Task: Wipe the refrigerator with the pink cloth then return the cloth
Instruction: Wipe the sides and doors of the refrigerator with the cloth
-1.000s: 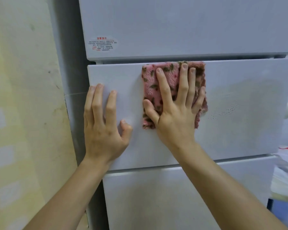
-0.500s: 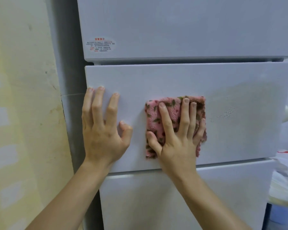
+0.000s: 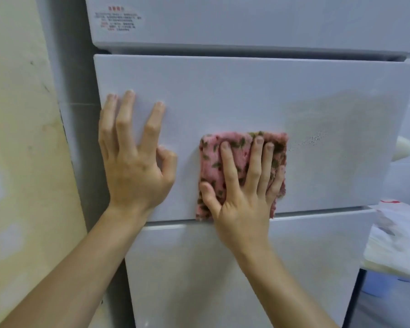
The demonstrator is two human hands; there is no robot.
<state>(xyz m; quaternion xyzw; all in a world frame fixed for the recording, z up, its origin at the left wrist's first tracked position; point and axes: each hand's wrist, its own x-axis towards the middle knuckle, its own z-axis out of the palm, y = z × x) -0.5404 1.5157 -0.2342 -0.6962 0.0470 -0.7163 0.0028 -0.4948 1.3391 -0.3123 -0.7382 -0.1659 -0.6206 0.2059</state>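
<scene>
A white refrigerator (image 3: 223,95) with three stacked door panels fills the view. My right hand (image 3: 242,190) lies flat with spread fingers on a folded pink cloth (image 3: 213,157) with dark spots, pressing it against the lower part of the middle panel, its bottom edge at the panel's lower rim. My left hand (image 3: 133,159) rests flat on the same panel near its left edge, holding nothing. A damp, dull patch (image 3: 336,138) with small droplets shows on the panel to the right of the cloth.
A yellowish wall (image 3: 21,162) stands close on the left. A red-and-white label (image 3: 116,20) is on the top panel. At the right, white bags (image 3: 398,245) lie on a surface beside the refrigerator, above a blue container (image 3: 376,285).
My right hand has slid the cloth down the middle panel from its top edge to its bottom edge. My left hand has stayed in place on the panel.
</scene>
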